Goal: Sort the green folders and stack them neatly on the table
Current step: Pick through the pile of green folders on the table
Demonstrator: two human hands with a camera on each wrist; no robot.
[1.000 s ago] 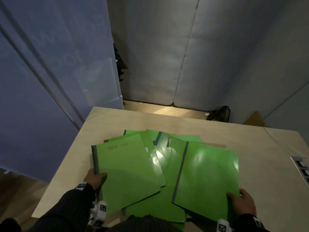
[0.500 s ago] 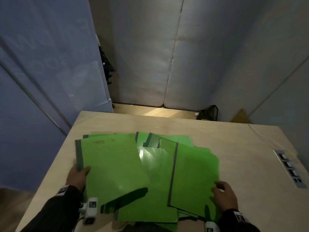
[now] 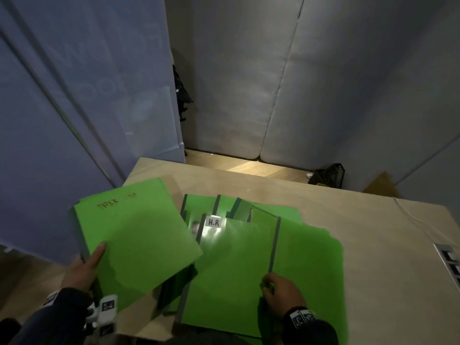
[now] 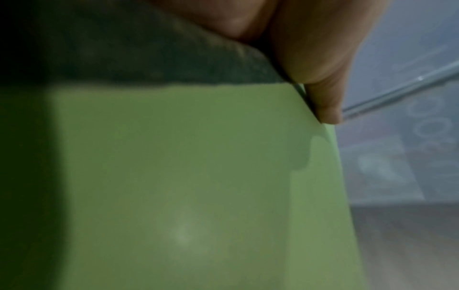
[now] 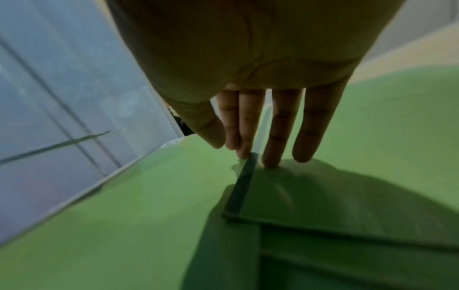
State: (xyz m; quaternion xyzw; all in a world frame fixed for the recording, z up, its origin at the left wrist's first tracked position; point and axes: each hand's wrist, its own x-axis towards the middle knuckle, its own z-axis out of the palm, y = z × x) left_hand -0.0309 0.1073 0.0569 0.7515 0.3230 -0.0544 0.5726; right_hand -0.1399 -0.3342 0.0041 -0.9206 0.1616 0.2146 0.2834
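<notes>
Several green folders [image 3: 239,270] lie fanned out on the pale wooden table [image 3: 373,245]. My left hand [image 3: 92,260] holds a green folder with handwriting [image 3: 137,242] by its near left corner, thumb on top, raised and tilted at the left of the pile. In the left wrist view the thumb [image 4: 320,82] pinches that folder [image 4: 186,176] at its dark spine. A folder labelled "H.R" [image 3: 214,222] lies in the middle. My right hand [image 3: 273,287] rests with straight fingers [image 5: 270,149] on the grey spine [image 5: 244,182] of the rightmost folder [image 3: 311,260].
A blue partition [image 3: 62,120] stands close on the left and padded grey walls at the back. A power strip [image 3: 450,265] sits at the table's right edge with a cable [image 3: 410,215]. A black basket [image 3: 328,175] is on the floor beyond.
My left hand has lifted the handwritten folder up and leftward off the pile, uncovering the "H.R" label. My right hand moved from the right folder's outer corner to its spine.
</notes>
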